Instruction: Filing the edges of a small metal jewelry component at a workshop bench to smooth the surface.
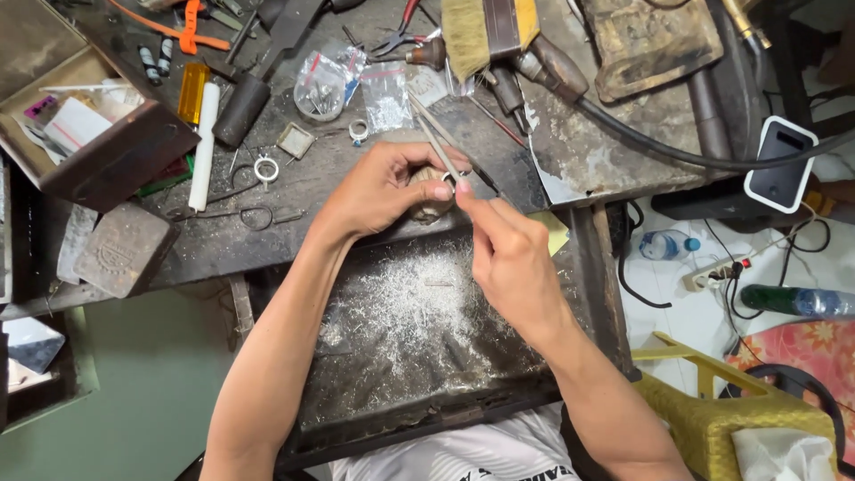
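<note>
a dark, scarred workbench point(267, 223) fills the upper half of the frame, and a pull-out tray point(419, 356) strewn with pale metal filings sits centre and low. at mid-frame the left hand point(383, 189) is clenched around a small silver ring point(446, 177), pressing it against a worn wooden peg point(431, 207). the right hand point(508, 258), just right of centre, pinches a slim file point(436, 142) whose shaft slants up-left, touching the ring. another ring point(265, 168) lies further left.

Colours on your bench
Your silver ring point(448, 177); grey tray point(588, 294) flecked white; yellow-bristled brush point(467, 34); orange pliers point(188, 27).
</note>
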